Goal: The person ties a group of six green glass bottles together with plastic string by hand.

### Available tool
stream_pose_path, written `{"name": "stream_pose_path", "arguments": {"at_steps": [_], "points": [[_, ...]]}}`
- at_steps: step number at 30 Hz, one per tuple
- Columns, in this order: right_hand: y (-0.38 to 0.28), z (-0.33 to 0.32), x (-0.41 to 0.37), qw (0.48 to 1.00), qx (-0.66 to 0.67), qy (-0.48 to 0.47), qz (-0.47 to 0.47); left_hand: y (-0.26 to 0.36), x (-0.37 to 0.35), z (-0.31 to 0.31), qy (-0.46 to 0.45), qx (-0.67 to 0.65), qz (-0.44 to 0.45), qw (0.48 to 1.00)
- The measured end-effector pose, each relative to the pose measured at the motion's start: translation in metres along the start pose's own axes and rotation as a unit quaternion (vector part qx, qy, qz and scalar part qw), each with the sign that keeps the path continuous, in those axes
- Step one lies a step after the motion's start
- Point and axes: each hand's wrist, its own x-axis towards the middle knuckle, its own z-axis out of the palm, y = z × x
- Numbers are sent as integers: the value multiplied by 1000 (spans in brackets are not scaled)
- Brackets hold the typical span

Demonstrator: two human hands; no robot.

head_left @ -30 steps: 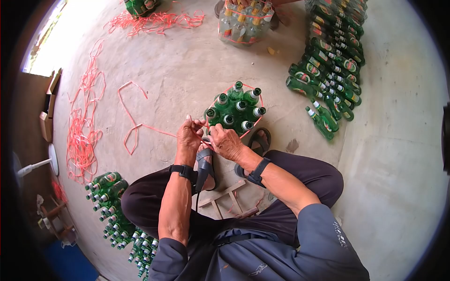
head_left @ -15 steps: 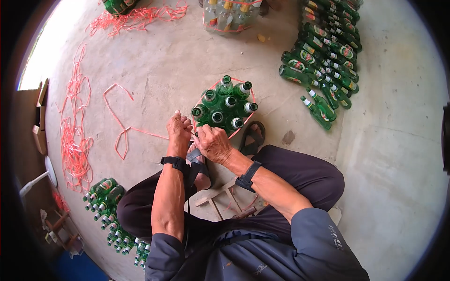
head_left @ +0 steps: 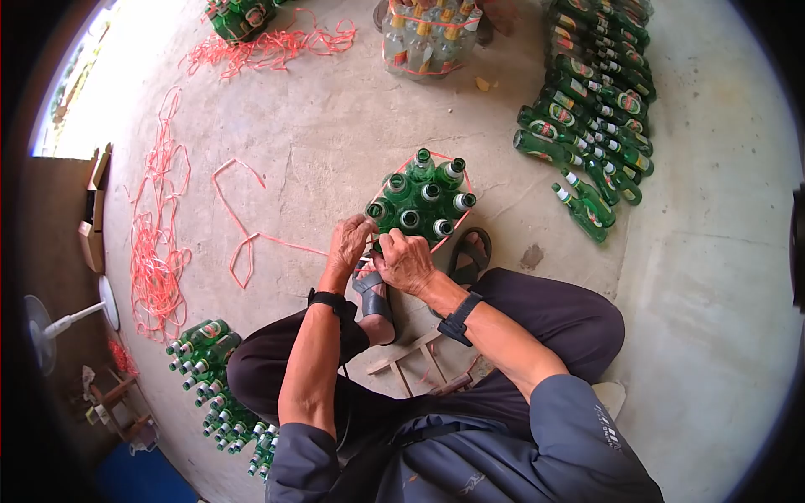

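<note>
A cluster of upright green glass bottles (head_left: 423,197) stands on the floor, with pink plastic string (head_left: 285,244) running around it. At its near left side, my left hand (head_left: 345,245) is closed, fingertips pinched on the string. My right hand (head_left: 404,262) is closed on the string too, right beside the left and against the near bottles. The string's loose end trails leftward over the floor from my left hand. Where the string crosses between the hands, fingers partly hide it.
Many green bottles (head_left: 587,109) lie in rows at the right. More bottles (head_left: 210,360) are at the lower left. Tangled pink string (head_left: 158,272) lies on the left. A tied bundle of clear bottles (head_left: 423,42) stands ahead. A white fan (head_left: 75,323) is at far left.
The view has shifted, so everything appears slightly lower and to the right. My left hand has lowered a little towards the bottles and string; both hands keep their hold.
</note>
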Motion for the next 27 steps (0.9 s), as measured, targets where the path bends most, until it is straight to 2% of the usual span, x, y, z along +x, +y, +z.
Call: {"name": "stream_pose_path", "arguments": {"at_steps": [1,3,4,5,7,8,9,11,12,15,16,17,19,21,23,25,27], "points": [[-1,0,0,1000,1,-10,7,3,-3,0,0,-1,1,1000],[-3,1,1,1000,0,-13,14,8,-6,4,-1,-45,-106,993],[-2,0,1,1000,2,-17,21,6,-5,2,-4,39,-107,994],[0,-1,0,1000,-3,-17,23,5,-4,5,-7,35,-104,994],[1,-8,1,999,41,10,5,-5,-4,13,23,115,-72,991],[5,-13,-1,996,73,50,9,-11,-4,16,31,111,-78,990],[2,-26,0,996,71,50,11,-8,-4,16,29,109,-77,991],[0,-51,0,971,125,163,124,-1,-6,17,32,102,-101,989],[10,-53,-2,951,137,204,186,-14,-5,21,51,74,-75,993],[47,-50,-9,866,122,300,381,-9,-7,19,37,1,-96,995],[57,-48,-9,845,101,305,427,-4,-8,20,46,-42,-91,994],[65,-47,-14,845,99,305,429,0,-9,18,44,-43,-92,994],[70,-55,-19,858,89,179,473,3,-9,16,33,-67,-104,992],[81,-49,-24,851,110,173,484,2,-10,18,33,-97,-111,989],[82,-49,-25,844,234,112,470,3,-10,18,38,-88,-97,991],[87,-39,-29,859,235,108,442,1,-8,19,44,-85,-90,991],[91,-28,-32,927,71,138,342,1,-6,20,53,-56,-94,993]]}}
